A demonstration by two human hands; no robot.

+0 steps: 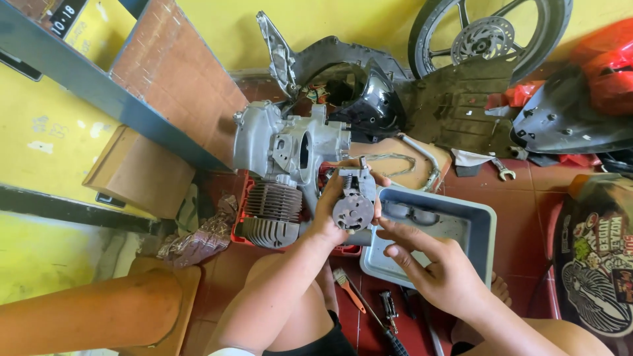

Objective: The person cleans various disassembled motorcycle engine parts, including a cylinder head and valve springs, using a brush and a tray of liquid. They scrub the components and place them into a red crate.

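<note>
Far to the left a slanted wooden board point(178, 79) leans against the yellow wall, with a smaller wooden box point(138, 173) below it. A crumpled foil-like wrapper point(198, 240) lies on the red tiled floor just beside a red crate point(245, 198). In that crate sits a finned engine cylinder point(271, 214), and right behind it stands a big grey engine crankcase point(290, 142).

The person sits on the floor, knees up. The left hand point(330, 214) is raised in front of the crate, fingers wrapped firmly around a small grey metal engine part point(354, 198) with a round face and a spring at its top; the part is held upright, above the edge of the crate and just left of a grey plastic tray point(481, 227). The right hand point(435, 264) hovers just below and to the right of that part, fingers loosely spread and pointing towards it, holding nothing that I can make out; whether the fingertips touch the part I cannot tell.

Between the knees lie a small brush with an orange handle point(348, 288) and a dark tool point(389, 310). Farther right, a spanner point(502, 171) rests on the tiles, a motorcycle wheel point(488, 33) leans on the wall, and black body panels point(567, 122) lie beside red ones.
</note>
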